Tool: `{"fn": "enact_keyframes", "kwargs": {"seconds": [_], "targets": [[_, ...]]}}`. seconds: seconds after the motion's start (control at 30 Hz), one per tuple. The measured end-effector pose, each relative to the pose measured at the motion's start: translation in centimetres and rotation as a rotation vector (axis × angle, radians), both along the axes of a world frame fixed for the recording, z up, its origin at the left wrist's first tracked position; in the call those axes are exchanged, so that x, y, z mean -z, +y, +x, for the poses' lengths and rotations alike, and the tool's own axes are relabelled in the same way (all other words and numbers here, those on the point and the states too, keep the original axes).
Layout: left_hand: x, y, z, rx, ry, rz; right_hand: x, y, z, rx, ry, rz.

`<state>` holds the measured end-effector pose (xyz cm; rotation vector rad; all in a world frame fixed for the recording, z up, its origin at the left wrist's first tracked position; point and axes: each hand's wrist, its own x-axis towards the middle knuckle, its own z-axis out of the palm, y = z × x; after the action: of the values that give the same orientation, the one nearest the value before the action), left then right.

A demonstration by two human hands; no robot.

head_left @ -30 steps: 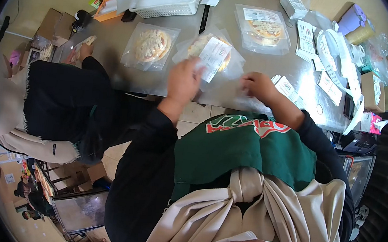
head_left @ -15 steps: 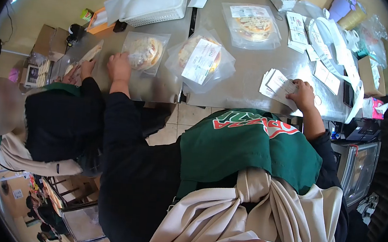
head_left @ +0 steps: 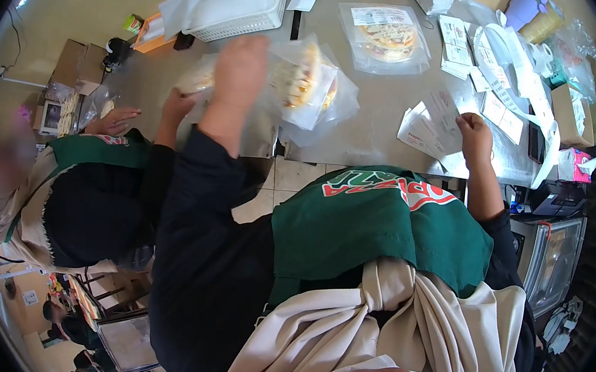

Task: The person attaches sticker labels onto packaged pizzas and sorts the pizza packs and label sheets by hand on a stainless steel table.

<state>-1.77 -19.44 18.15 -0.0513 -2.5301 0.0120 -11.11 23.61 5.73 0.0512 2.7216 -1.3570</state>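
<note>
A bagged pizza tilts steeply over the metal table, above a second clear bag that lies flat with a pizza inside. The person's left hand, blurred, is closed on the left edge of the tilted bag; the individual fingers cannot be made out. The right hand, well apart from it, pinches one printed card between thumb and fingers, raised at a slant over a fanned pile of cards. Farther back lies another bagged pizza with a white label. Toward the right are a loose white strip, more printed sheets and a dark phone. A white basket sits at the back left. At the left, a co-worker in a green apron reaches one hand to a pale bagged item.
</note>
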Motion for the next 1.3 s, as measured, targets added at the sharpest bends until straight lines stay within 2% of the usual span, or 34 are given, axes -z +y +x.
{"fn": "enact_keyframes", "kwargs": {"seconds": [0.03, 0.13, 0.23, 0.33, 0.4, 0.43, 0.53, 0.57, 0.63, 0.67, 0.77, 0.93, 1.03, 1.07, 1.13, 1.2, 1.23, 1.27, 1.3], "targets": [[1.1, 1.8, 0.0, 0.015, -0.018, 0.068, -1.4, -0.7, 0.2, 0.017, -0.112, -0.26], [3.8, 5.9, 0.1, 0.024, -0.001, 0.171, -5.9, -2.7, 1.5, -0.099, -0.396, -0.741], [5.0, 7.9, 0.7, 0.022, -0.002, 0.242, -7.8, -5.4, 3.1, -0.275, -0.567, -0.7], [5.2, 8.4, 0.9, 0.037, 0.031, 0.216, -7.4, -9.2, 4.3, -0.386, -0.67, -0.489], [5.2, 8.3, 1.3, 0.036, 0.002, 0.169, -7.2, -11.9, 4.3, -0.446, -0.769, -0.22], [5.2, 8.3, 1.5, 0.036, -0.01, 0.145, -5.7, -13.2, 4.2, -0.438, -0.777, -0.284], [4.9, 9.5, 3.1, -0.346, -0.064, -0.016, -3.8, -16.8, 4.0, -0.43, -0.714, -0.36], [4.8, 9.6, 3.8, -0.376, -0.121, -0.002, -3.8, -17.7, 3.9, -0.432, -0.679, -0.363], [5.0, 9.5, 5.2, -0.44, -0.242, 0.028, -3.1, -19.1, 3.4, -0.325, -0.864, -0.507], [5.0, 9.6, 5.8, -0.42, -0.251, 0.038, -2.7, -19.6, 3.4, -0.27, -0.952, -0.574], [5.0, 9.5, 7.2, -0.341, -0.257, 0.058, -4.1, -21.5, 5.0, -0.257, -0.966, -0.711], [4.5, 9.5, 8.4, -0.21, -0.196, 0.102, -3.2, -24.5, 5.9, -0.325, -0.93, -1.086], [4.2, 9.1, 8.6, -0.092, -0.173, 0.223, -3.6, -24.1, 6.4, -0.371, -0.948, -1.22], [3.7, 8.9, 8.7, -0.104, -0.236, 0.343, -4.2, -23.4, 6.5, -0.377, -0.964, -1.246], [2.1, 8.0, 9.3, -0.127, -0.363, 0.587, -5.1, -20.8, 6.1, -0.474, -0.952, -1.026], [2.6, 4.8, 9.3, -0.297, -0.328, 0.581, -4.5, -17.0, 4.5, -0.616, -0.924, -0.847], [3.3, 2.6, 9.5, -0.433, -0.303, 0.403, -4.0, -14.8, 3.6, -0.713, -0.903, -0.779], [4.1, 0.2, 9.7, -0.564, -0.274, 0.222, -4.7, -13.1, 3.4, -0.647, -0.774, -0.584], [4.9, -1.8, 9.9, -0.746, -0.357, 0.081, -5.3, -11.3, 3.4, -0.578, -0.641, -0.392]]}}
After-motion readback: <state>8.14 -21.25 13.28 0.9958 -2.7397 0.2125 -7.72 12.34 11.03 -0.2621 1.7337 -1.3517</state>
